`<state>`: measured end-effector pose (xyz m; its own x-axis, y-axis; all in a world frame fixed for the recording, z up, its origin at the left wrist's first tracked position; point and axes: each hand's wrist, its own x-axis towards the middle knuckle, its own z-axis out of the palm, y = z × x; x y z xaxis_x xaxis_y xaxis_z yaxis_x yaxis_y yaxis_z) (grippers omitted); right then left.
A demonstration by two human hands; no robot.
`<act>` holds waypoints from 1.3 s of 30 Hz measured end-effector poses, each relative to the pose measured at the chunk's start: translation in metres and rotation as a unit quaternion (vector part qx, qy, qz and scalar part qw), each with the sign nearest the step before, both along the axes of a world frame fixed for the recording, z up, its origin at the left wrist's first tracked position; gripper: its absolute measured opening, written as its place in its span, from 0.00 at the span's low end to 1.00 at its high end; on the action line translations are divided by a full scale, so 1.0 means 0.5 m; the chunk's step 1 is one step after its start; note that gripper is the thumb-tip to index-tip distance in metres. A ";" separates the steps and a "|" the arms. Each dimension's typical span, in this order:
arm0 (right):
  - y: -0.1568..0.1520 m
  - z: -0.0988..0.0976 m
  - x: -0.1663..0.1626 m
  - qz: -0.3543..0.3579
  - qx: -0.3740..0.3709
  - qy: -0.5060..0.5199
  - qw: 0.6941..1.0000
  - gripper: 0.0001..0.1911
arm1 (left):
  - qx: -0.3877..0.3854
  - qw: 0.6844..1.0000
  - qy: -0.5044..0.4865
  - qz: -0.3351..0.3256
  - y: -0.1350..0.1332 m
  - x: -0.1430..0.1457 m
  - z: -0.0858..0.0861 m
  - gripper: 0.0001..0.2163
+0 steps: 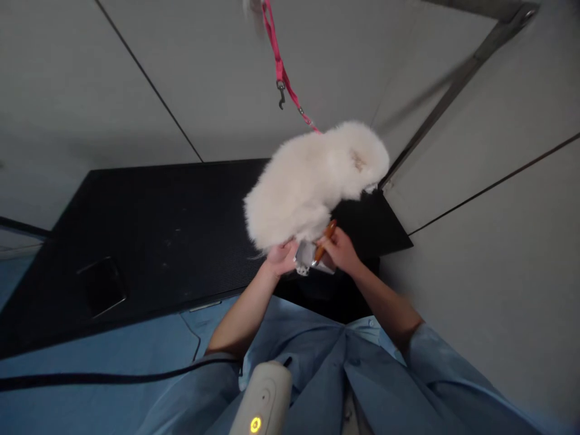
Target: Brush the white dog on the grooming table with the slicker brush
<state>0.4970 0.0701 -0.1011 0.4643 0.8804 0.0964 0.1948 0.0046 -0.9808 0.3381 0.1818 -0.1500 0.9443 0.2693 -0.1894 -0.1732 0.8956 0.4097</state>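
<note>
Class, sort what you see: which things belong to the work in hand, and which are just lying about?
In use:
White dog, against the left hand
Orange-handled brush, in the right hand
Pink lead, reaching the dog
Black table beneath
Pale device with yellow light, probably

Lying about:
Dark flat object on the table, apparently unused

Long black tabletop (190, 223) running left to right, finely textured. And there, on right half, fluffy white dog (299, 181), head toward far right! Over at left, close to near edge, flat dark object (102, 287) (too dim to name).
</note>
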 end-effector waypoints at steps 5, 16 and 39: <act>-0.003 0.003 -0.004 -0.030 0.032 0.010 0.999 0.13 | -0.025 1.000 0.006 0.001 -0.009 -0.005 0.004 0.24; -0.014 -0.003 -0.006 -0.014 -0.013 -0.022 1.000 0.12 | 0.051 0.988 0.071 0.126 -0.162 -0.028 -0.044 0.17; -0.029 0.055 -0.020 0.012 -0.059 -0.148 0.987 0.09 | 0.463 0.769 0.279 0.342 -0.190 0.025 -0.086 0.11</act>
